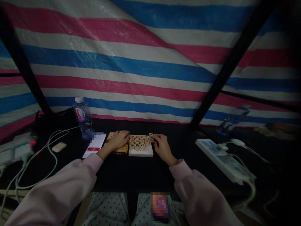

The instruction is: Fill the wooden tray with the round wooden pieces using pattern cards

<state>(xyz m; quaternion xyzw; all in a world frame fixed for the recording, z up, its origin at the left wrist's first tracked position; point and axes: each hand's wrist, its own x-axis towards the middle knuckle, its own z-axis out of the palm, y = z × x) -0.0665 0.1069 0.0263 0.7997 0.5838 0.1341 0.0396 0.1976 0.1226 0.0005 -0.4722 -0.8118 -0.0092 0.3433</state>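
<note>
A white box (141,153) on the black table holds rows of round wooden Chinese chess pieces (137,142) with red and dark characters. The near strip of the box shows its pale floor. My left hand (120,139) lies over an orange and yellow printed lid (121,148), fingers stretched toward the box's left edge. On the other side, my right hand (162,147) has its fingers bent and closed around a piece just beyond the box's right edge. A few more pieces (151,135) sit beside those fingertips, partly covered by them.
Left of the lid lie a phone (94,146) with a lit screen and a water bottle (84,117). Farther left are a white earbud case (59,147) and loose cables (55,160). A power strip (223,160) and another bottle (232,121) are at right.
</note>
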